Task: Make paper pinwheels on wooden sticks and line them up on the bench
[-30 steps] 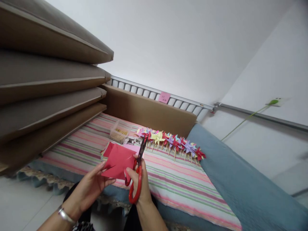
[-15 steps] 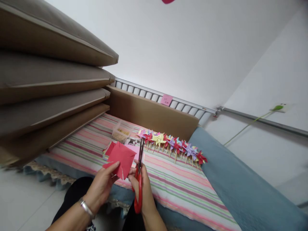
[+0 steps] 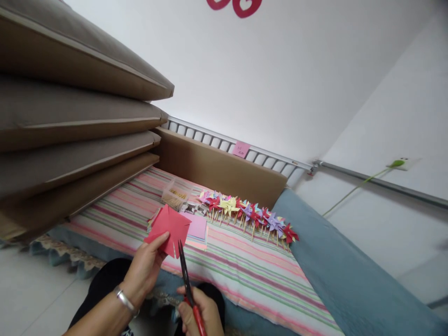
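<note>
Pinched in my left hand (image 3: 149, 261) is a square of red paper (image 3: 171, 231), with slits cut in from its corners. My right hand (image 3: 203, 310) grips a pair of scissors (image 3: 185, 275) with red handles and dark blades. The blade tips point up and lie close to the paper's lower right edge; I cannot tell whether they touch it. Beyond the red square lie purple paper sheets (image 3: 196, 226) and a clear plastic box (image 3: 175, 193) of small sticks. Several paper pinwheels (image 3: 252, 214) on sticks lie in a row farther right.
A striped cloth (image 3: 252, 266) covers the surface. Thick folded cushions (image 3: 80, 116) are stacked at the left. A brown board (image 3: 217, 163) stands along the back before a radiator (image 3: 196, 135) bearing a pink note (image 3: 241, 149). Blue fabric (image 3: 332, 252) borders the right side.
My right hand has moved down, and the scissors now tilt left with their tips by the red paper. The red square has shifted slightly left. The view has tipped upward a little.
</note>
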Action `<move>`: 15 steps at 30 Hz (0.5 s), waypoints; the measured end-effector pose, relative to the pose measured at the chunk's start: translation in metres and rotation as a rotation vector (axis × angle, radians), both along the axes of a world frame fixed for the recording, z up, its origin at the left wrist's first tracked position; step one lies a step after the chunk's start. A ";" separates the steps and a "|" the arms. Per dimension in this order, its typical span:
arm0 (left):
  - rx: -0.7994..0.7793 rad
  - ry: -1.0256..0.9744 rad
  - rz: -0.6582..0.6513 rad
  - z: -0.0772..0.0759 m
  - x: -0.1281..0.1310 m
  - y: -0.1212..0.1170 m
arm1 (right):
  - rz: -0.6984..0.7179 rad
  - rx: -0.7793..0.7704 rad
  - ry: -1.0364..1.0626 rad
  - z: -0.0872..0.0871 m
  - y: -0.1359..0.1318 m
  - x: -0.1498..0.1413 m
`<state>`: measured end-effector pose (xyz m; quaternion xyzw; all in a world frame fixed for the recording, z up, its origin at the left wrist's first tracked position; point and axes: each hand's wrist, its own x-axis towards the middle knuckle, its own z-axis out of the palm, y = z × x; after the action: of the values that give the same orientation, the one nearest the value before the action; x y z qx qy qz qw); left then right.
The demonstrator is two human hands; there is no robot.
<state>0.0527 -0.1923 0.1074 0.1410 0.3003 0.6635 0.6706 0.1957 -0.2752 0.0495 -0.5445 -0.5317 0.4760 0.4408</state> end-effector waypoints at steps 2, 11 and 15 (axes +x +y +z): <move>0.009 -0.001 0.018 0.001 0.000 -0.001 | -0.004 -0.008 -0.005 0.004 -0.001 -0.001; 0.027 -0.017 0.051 -0.003 0.002 -0.003 | 0.058 -0.035 -0.081 0.002 0.000 0.002; 0.006 -0.023 0.034 -0.004 0.004 -0.004 | 0.066 -0.037 -0.106 -0.002 0.004 0.004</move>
<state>0.0572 -0.1963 0.1037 0.1301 0.2929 0.6772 0.6623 0.2000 -0.2711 0.0472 -0.5591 -0.5632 0.4705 0.3859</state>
